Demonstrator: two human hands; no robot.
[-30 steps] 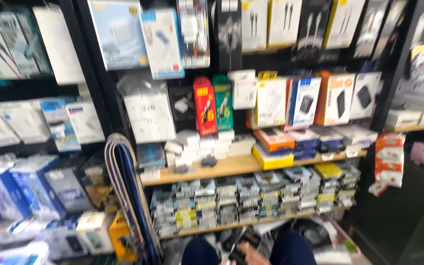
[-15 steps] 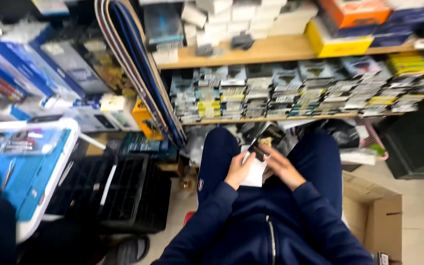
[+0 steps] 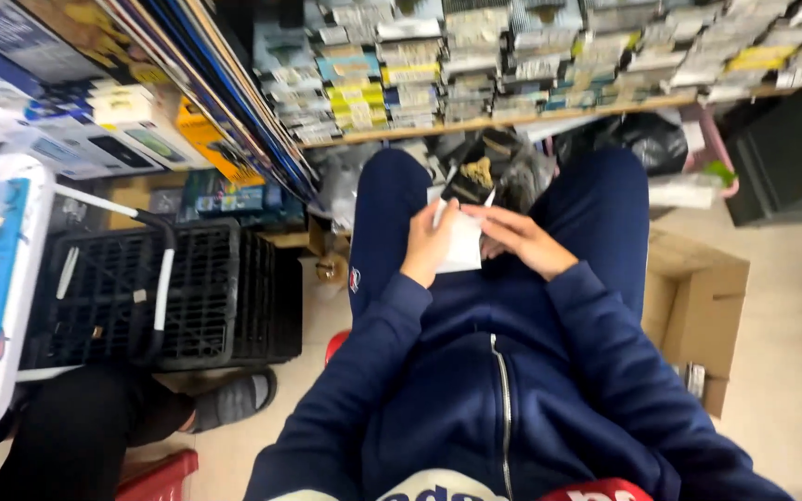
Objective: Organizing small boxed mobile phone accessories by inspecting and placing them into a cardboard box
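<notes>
Head view, looking down the dark blue zip jacket (image 3: 503,390) onto the lap: the left hand (image 3: 429,249) has its grip clamped on the left edge of a flat white rectangular packet (image 3: 464,243), thumb on top and fingers wrapped beneath, with a slim white stick-like piece (image 3: 442,206) rising from that hand toward 12 o'clock. The right hand (image 3: 520,239) comes in from 4 o'clock and lies across the packet's right side, fingers stretched flat toward 9 o'clock; whether it pinches anything I cannot tell. The packet sits between the two hands, touching both, its long axis running roughly 12 to 6 between the knees. The left hand has the firmer hold on it. Just beyond it at 12 o'clock is a small black and yellow item (image 3: 472,180), blurred. Farther out, at 9 o'clock, stands a black plastic crate (image 3: 199,289); at 3 o'clock an open brown cardboard box (image 3: 698,311); at 12 o'clock a wooden shelf (image 3: 512,119) carries stacked small boxes.
</notes>
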